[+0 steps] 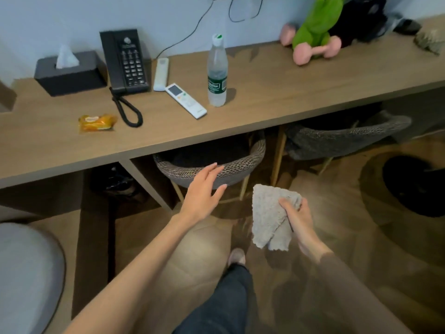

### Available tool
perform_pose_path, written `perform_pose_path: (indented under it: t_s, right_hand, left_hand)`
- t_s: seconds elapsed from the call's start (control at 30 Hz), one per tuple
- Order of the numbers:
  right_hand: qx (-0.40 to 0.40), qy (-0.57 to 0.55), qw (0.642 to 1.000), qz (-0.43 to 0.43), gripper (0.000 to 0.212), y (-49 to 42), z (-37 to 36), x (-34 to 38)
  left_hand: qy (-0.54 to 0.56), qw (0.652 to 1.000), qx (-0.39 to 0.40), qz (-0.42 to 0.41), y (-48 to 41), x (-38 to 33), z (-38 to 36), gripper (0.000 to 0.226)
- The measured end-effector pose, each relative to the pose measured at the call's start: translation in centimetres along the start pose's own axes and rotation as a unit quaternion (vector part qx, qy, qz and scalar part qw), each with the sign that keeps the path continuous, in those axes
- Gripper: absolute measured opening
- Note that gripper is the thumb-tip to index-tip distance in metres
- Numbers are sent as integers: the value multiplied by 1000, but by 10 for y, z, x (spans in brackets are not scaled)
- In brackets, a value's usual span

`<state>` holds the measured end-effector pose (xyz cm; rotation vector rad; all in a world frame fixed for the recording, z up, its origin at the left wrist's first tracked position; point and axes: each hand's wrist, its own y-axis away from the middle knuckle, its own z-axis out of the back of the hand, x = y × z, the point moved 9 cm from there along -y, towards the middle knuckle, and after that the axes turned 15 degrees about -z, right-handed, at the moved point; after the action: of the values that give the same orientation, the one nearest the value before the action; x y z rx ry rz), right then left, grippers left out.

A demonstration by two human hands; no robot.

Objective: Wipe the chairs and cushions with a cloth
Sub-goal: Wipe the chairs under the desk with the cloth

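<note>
Clutching a grey cloth (pixel 271 218), the right hand (pixel 297 219) hangs beside the spread left hand (pixel 204 191).

The cloth (pixel 272 215) I grip in my right hand (pixel 299 219) is grey, fuzzy and soft, like a towel. The nearest chair (pixel 231 168) has a rough woven rim and a dull grey back. The second chair (pixel 342 138) looks woolly and speckled. The desk (pixel 277 78) is smooth brown wood, not shiny. The floor (pixel 197 251) is wood too, a bit shiny. The bottle (pixel 217 71) is clear plastic with a paper-like green label. The phone (pixel 127 61) is dark plastic, a little glossy. The snack packet (pixel 97 122) is shiny orange wrap. The green toy (pixel 315 22) looks soft and plush.
</note>
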<state>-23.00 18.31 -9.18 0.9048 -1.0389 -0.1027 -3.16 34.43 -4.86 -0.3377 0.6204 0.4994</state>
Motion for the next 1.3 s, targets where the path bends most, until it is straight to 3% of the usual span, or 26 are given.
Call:
perform_pose_path:
  t_s: [0.23,0.37,0.6,0.77,0.9,1.07,1.2,1.3]
  right_hand:
    - [-66,72,995,2,44,-90,43,63]
    - [-63,110,992,5,50,-133,55,82]
    - [-7,118,993,-5,43,-216,49,98]
    - [39,132,990,16,35,-282,41,95]
    - [58,157,986,14,29,-342,39,78]
    - [92,167,981,25,26,-421,23,32]
    - [121,137,982,36,49,-489,-11,-14]
    - [131,115,982,77,33,-539,-46,-39]
  left_hand:
    - [-127,979,155,26,-99,5,-91,58]
    - [-153,967,198,51,-127,17,-128,58]
    - [-273,953,120,53,-146,12,-150,75]
    - [-138,989,6,-58,-152,-32,-193,63]
    - [-24,993,-58,99,-139,-7,-252,43]
    - [60,948,-141,278,-125,66,-334,35]
    - [108,915,-152,357,-128,142,-411,40]
    - [166,886,-202,383,-134,200,-460,41]
